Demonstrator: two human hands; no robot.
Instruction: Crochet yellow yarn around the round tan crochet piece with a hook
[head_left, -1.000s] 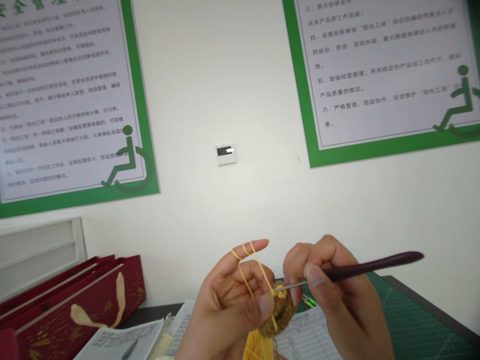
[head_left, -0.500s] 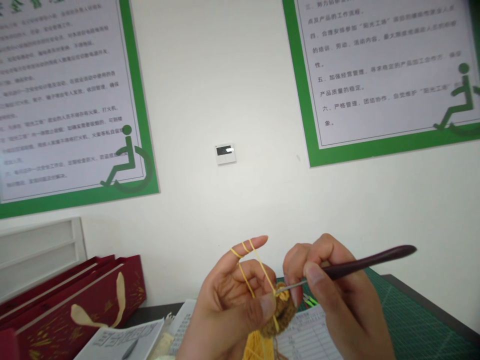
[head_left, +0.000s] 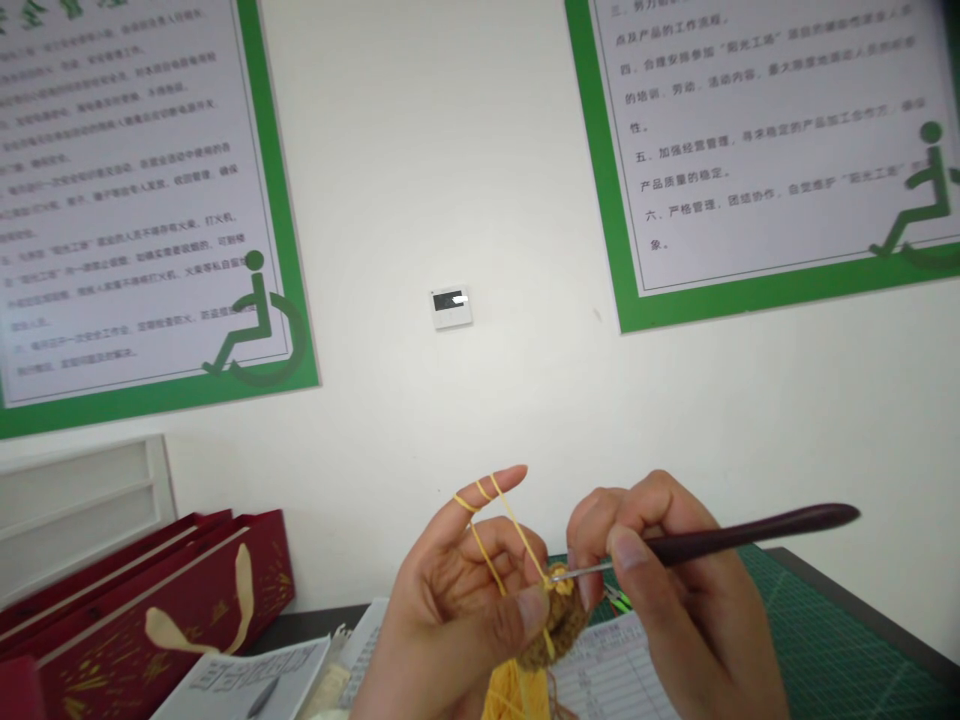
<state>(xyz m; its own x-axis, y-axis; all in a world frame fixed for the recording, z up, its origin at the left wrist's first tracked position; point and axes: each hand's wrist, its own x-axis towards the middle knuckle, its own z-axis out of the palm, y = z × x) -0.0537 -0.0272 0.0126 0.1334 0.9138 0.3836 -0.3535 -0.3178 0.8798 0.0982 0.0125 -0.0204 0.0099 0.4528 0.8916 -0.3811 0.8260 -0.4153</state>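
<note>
My left hand (head_left: 465,610) pinches a small brown crochet piece (head_left: 564,625) between thumb and fingers. Yellow yarn (head_left: 511,515) winds round its raised index finger and runs down to the piece. In my right hand (head_left: 667,590) is a crochet hook (head_left: 750,530) with a dark handle, gripped between thumb and fingers. The hook's metal tip meets yellow stitches at the top edge of the piece. More yellow yarn (head_left: 514,692) hangs in a bundle below my left hand. My fingers hide part of the brown piece.
Dark red gift bags (head_left: 172,610) stand at the left, with a booklet (head_left: 247,680) before them. A green cutting mat (head_left: 832,620) lies at the right, and a printed sheet (head_left: 611,670) lies under the hands. Behind is a white wall with framed notices (head_left: 750,150).
The hook's handle end has moved right and slightly down. My left hand and the crochet piece have shifted slightly left. Both hands keep their holds.
</note>
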